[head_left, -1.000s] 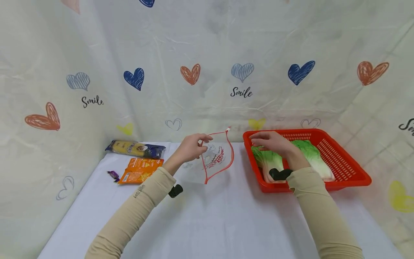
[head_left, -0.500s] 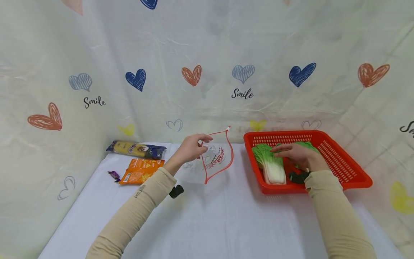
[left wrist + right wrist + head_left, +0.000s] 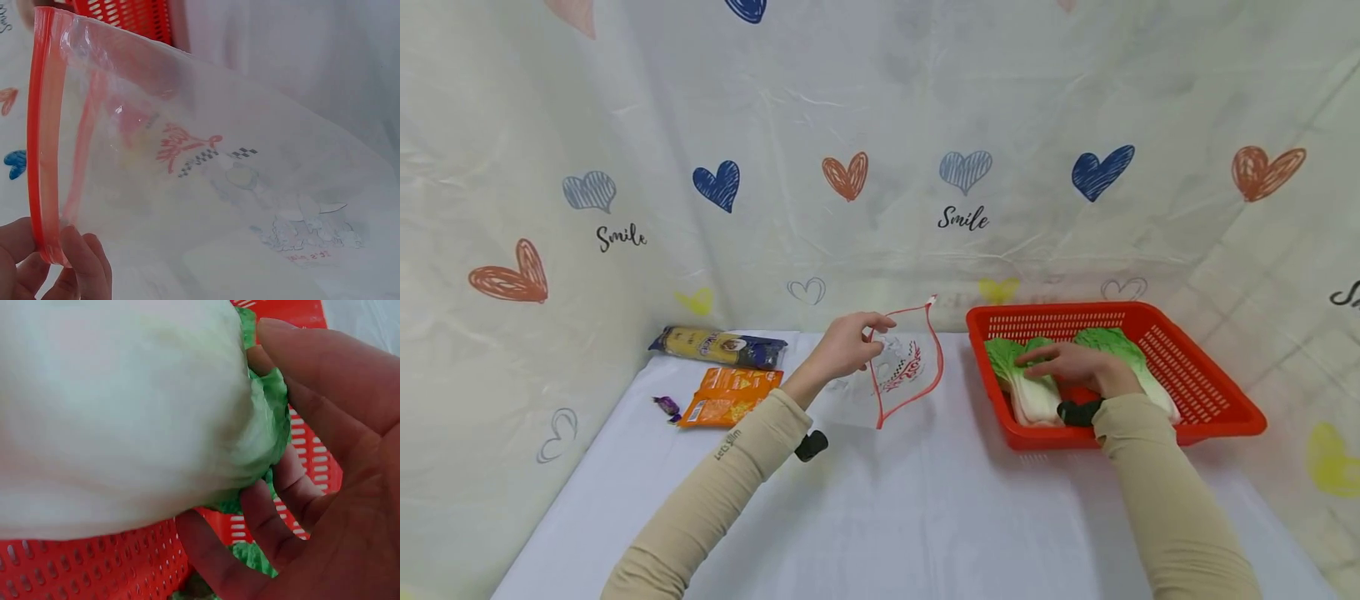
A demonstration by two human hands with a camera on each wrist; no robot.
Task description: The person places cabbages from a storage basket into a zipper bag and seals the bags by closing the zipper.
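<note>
- Can see a blue-and-yellow packet [image 3: 718, 346], an orange snack bag [image 3: 730, 400] and a purple-wrapped sweet [image 3: 666, 406] at far left, likely for working room.
- Pinching with the left hand [image 3: 844, 346] the red rim of a clear zip bag [image 3: 897, 375], probably to spread its mouth.
- Curving the right hand [image 3: 1078, 367], well apart, over a cabbage [image 3: 1034, 402] inside a red basket [image 3: 1225, 427]; cannot tell whether gripping.
- Can see a second cabbage [image 3: 1126, 348] just right, presumably penned by the basket.

"What is being moved since half a second ago?"
"The right hand [image 3: 1078, 367] is being drawn back leftward; the leaves of the left cabbage [image 3: 1035, 398] are being covered more."
"What is being uncovered?"
"The right cabbage [image 3: 1141, 362]: its white part is being revealed again."
</note>
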